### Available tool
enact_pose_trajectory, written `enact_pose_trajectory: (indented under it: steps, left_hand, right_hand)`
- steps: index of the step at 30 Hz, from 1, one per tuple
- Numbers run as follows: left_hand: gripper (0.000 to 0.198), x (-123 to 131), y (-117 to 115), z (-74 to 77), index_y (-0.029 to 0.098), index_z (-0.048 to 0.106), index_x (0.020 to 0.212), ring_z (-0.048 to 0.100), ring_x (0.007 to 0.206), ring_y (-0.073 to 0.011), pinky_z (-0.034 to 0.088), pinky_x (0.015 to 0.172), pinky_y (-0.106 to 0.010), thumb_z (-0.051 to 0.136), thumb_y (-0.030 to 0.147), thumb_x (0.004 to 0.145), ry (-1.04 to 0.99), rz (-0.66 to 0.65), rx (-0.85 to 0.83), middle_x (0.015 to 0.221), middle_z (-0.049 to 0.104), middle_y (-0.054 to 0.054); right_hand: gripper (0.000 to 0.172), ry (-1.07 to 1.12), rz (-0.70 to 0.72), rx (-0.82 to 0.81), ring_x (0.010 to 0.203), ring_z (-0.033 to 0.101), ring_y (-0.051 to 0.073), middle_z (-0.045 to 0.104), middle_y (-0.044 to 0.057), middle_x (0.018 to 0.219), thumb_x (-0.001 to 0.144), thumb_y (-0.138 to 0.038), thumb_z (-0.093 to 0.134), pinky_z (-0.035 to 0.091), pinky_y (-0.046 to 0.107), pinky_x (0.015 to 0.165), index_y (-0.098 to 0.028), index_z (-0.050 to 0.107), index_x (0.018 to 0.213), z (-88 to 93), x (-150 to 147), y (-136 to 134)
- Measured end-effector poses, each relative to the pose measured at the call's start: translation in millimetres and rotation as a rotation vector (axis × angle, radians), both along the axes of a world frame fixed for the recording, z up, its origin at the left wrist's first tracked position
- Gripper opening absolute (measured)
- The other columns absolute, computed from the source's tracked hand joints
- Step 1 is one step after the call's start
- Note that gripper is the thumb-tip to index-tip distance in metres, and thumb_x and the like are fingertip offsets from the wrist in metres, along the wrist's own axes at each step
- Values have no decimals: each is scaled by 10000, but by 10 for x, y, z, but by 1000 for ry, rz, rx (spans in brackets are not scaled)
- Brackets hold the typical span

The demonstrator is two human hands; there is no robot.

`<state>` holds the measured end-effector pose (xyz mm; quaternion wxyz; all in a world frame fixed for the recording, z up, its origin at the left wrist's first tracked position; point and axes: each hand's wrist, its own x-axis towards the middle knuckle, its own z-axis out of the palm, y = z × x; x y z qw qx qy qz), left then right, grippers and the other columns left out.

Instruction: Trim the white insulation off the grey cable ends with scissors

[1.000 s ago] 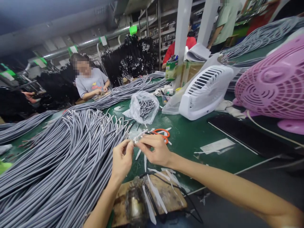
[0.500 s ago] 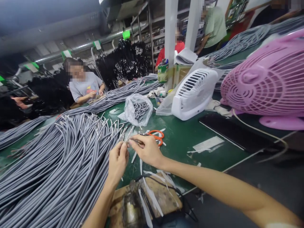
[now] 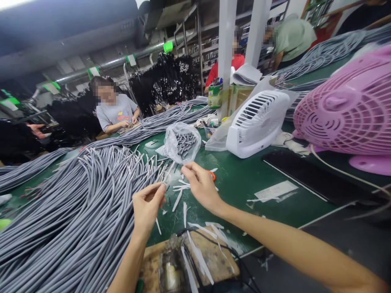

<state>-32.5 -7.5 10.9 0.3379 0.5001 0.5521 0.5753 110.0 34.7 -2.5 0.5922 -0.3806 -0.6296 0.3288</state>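
Note:
Grey cables [image 3: 91, 195] with stripped pale ends lie in a big bundle to the left. Beside these ends my left hand [image 3: 149, 207] is closed, thumb and forefinger pinching what looks like a cable end; pale thin strands show at its fingertips. My right hand [image 3: 203, 187] is a little to the right and farther off, fingers drawn together over the table. What it pinches, if anything, is too small to make out. Behind it, orange-handled scissors [image 3: 213, 175] are mostly hidden. White strips [image 3: 177, 199] lie between the hands.
A clear plastic bag [image 3: 170, 140] of short grey pieces stands ahead. A white fan [image 3: 259, 124], a pink fan [image 3: 342, 106] and a dark flat panel [image 3: 302, 175] are right. A wooden board [image 3: 220, 252] with a metal device [image 3: 171, 270] is nearest. A co-worker [image 3: 114, 108] sits across.
My hands have moved apart: the right went away from the left fingertips, covering more of the scissors. The view shifted slightly. A person in green at the back bent over.

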Motion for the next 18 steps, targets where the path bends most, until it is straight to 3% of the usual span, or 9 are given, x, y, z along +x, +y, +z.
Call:
enact_pose_trajectory:
  steps: [3,6,13,18]
  left_hand:
    - [209,-16,-24,23,133,720,702,485,431,-89,406,416,-203,708,311,592,64,39,96,521,594,2]
    - [171,-24,-42,33,149,728,706,497,451,-91,413,422,-198,712,278,595,94,41,148,558,611,-3]
    - [220,-35,-39,-9,122,714,710,442,402,-66,344,366,-166,695,327,632,-49,-64,57,482,557,6]
    - [290,-9,-34,-6,98,691,683,381,361,-36,271,321,-149,700,381,621,-154,-119,-6,500,550,1]
  right_hand:
    - [268,-280,-32,226,460,374,88,415,-34,517,856,-245,399,276,221,490,-171,473,610,11,35,-77]
    - [226,-425,-3,297,500,427,100,493,-9,560,836,-196,429,286,227,515,-161,517,630,-10,28,-100]
    - [273,-232,170,160,456,386,82,459,-28,508,844,-230,432,289,206,480,-157,510,593,-13,-35,-91]
    - [278,-170,200,130,451,364,77,435,-33,498,837,-240,430,281,202,464,-156,494,580,8,-34,-108]
